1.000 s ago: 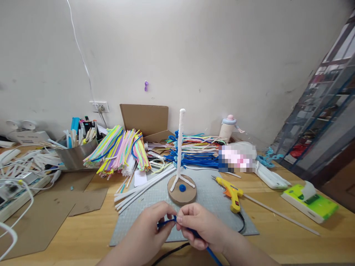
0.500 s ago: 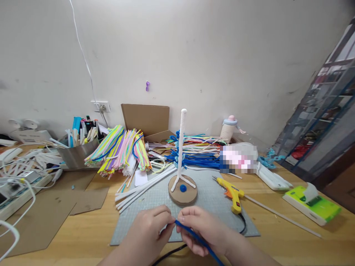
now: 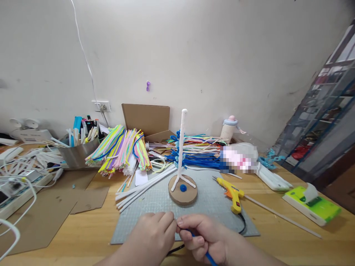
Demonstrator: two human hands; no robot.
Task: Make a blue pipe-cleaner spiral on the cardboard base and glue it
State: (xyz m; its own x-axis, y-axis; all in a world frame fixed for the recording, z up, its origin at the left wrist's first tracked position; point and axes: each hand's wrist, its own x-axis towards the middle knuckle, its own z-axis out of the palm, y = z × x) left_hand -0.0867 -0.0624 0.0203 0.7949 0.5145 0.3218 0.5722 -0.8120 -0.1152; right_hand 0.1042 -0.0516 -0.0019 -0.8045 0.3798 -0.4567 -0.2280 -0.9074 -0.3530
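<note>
Close together above the near edge of the gray cutting mat (image 3: 135,225), the two hands meet at their fingertips. The right hand (image 3: 203,236) is closed around a blue pipe cleaner (image 3: 210,258), thumb and forefinger pinched near the left fingertips, while the strand passes under its curled fingers and emerges below, toward the bottom edge of the view. The left hand (image 3: 155,234) has its fingers curled inward and its back to the camera; whether it grips the strand cannot be told. Just beyond them, a round cardboard base (image 3: 177,198) sits on the mat, carrying an upright white-wrapped post (image 3: 181,142) with two splayed feet and, between these, a small blue coil (image 3: 183,188). A yellow glue gun (image 3: 235,197) lies to the right, a pale glue stick (image 3: 283,217) extending from its back. White pipe cleaners (image 3: 146,187) lie left of the base, and a multicolored pipe-cleaner bundle (image 3: 119,149) rests behind them.
</note>
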